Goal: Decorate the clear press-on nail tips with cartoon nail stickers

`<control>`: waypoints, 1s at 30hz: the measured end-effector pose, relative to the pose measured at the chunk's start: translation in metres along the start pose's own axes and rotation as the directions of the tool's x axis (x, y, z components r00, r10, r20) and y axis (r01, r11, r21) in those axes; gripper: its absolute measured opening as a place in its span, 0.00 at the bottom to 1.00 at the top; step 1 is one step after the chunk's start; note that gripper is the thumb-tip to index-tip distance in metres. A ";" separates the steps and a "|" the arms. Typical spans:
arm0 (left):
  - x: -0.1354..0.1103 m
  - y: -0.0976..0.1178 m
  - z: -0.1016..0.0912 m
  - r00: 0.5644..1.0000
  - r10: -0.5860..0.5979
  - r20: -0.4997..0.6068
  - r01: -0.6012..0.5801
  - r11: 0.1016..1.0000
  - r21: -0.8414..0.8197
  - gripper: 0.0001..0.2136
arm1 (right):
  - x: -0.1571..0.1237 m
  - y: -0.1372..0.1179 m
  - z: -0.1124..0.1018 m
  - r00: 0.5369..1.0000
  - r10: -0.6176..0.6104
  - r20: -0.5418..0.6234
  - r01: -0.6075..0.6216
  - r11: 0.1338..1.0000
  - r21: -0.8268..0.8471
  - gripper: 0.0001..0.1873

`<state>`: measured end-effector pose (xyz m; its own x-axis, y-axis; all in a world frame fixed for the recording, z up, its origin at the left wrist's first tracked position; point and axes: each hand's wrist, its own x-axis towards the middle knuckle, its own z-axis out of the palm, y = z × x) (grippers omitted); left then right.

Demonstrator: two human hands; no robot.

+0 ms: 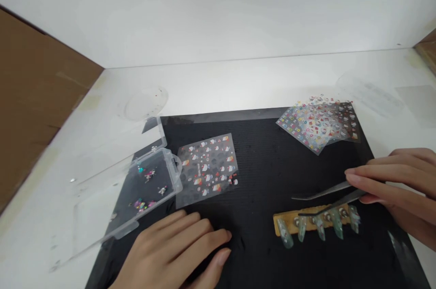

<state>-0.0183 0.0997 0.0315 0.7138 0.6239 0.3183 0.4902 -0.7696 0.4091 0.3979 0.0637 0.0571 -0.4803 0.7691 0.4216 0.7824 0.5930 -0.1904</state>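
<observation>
My right hand (398, 182) pinches a pair of metal tweezers (335, 189), whose two tips stand apart and point left. The lower tip passes over a tan strip (289, 221) that bears several green press-on nails (320, 229) side by side. On the black mat (259, 161) rests my left hand (173, 248), empty, with its fingers loosely bent and the thumb a little apart. Just beyond it lies a clear sheet of cartoon stickers (207, 171). To its left an open clear plastic case (166, 180) holds small colourful gems (140, 205).
Overlapping sticker sheets (318, 123) lie at the mat's far right corner. A clear round lid or dish (146, 102) sits on the white table (218, 84) at the back left. White and brown panels (41, 93) bound the work area.
</observation>
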 end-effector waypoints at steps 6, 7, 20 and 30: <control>0.001 0.000 0.000 1.000 -0.003 0.005 0.003 1.000 -0.003 0.10 | 0.001 0.001 -0.005 0.999 -0.027 0.019 0.027 0.999 -0.024 0.30; 0.001 -0.001 0.000 1.000 -0.001 0.003 0.001 1.000 0.002 0.10 | 0.001 0.002 -0.006 1.000 -0.021 0.022 0.022 1.000 -0.019 0.30; -0.002 0.000 0.000 1.000 -0.012 0.000 0.012 1.000 0.014 0.10 | -0.009 0.005 -0.010 0.999 0.049 0.021 -0.049 0.999 -0.008 0.30; 0.009 0.004 -0.002 1.000 -0.003 0.008 0.003 1.000 0.004 0.10 | -0.002 0.007 -0.011 0.998 0.060 0.014 -0.060 0.998 0.019 0.31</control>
<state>-0.0110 0.1029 0.0378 0.7163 0.6249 0.3104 0.4943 -0.7684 0.4065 0.4083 0.0641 0.0646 -0.4382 0.8066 0.3968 0.8022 0.5501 -0.2323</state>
